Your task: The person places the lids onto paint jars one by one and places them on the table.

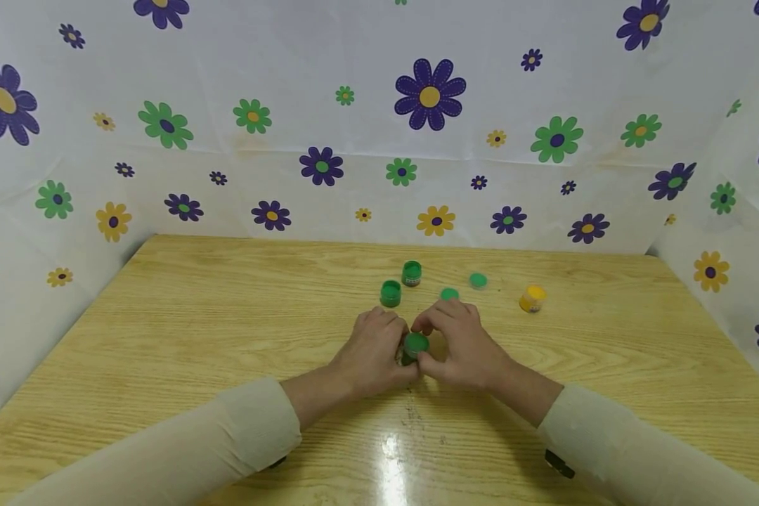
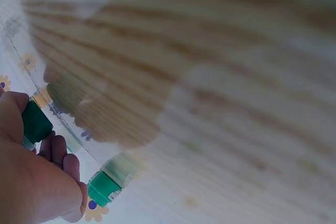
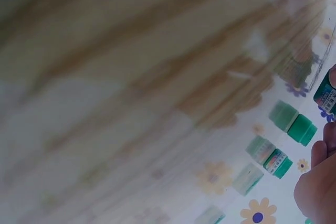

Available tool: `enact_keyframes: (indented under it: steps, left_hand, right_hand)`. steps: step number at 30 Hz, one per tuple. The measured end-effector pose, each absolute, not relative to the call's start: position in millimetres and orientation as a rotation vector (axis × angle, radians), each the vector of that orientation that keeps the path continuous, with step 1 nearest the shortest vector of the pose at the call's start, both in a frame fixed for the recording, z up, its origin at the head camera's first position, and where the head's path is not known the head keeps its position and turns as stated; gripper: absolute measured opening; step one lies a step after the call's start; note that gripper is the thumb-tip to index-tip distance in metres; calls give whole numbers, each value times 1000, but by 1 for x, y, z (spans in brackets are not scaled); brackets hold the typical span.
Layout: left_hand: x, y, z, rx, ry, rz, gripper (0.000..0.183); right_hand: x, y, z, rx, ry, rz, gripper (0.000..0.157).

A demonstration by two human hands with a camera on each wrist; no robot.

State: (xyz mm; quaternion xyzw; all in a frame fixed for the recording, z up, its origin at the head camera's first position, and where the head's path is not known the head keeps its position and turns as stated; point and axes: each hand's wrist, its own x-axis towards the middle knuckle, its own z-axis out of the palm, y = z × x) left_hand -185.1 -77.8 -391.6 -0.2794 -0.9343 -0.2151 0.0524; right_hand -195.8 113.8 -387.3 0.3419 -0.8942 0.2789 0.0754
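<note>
Head view: a small, cylindrical green jar (image 1: 416, 344) is clasped by the left hand (image 1: 374, 351) and pinched near its top by the right hand (image 1: 463, 348).

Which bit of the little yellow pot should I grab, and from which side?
I'd hold the yellow pot around its short, round wall, squeezing from two opposite sides. Coming from the right or the near side seems best: the pot stands upright with open table there, while a light green lid lies to its left.
</note>
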Motion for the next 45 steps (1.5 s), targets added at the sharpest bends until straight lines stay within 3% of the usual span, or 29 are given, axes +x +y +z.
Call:
enact_keyframes:
  steps: [17,45]
  left_hand:
    - [-185,-79,-393,-854,-2838,-669,27]
    - [-186,-79,-392,-845,-2858,-692,29]
  right_hand:
    - [-196,112,-389,983,-2687,790,18]
    - [-193,111,-387,883,-2729,760,33]
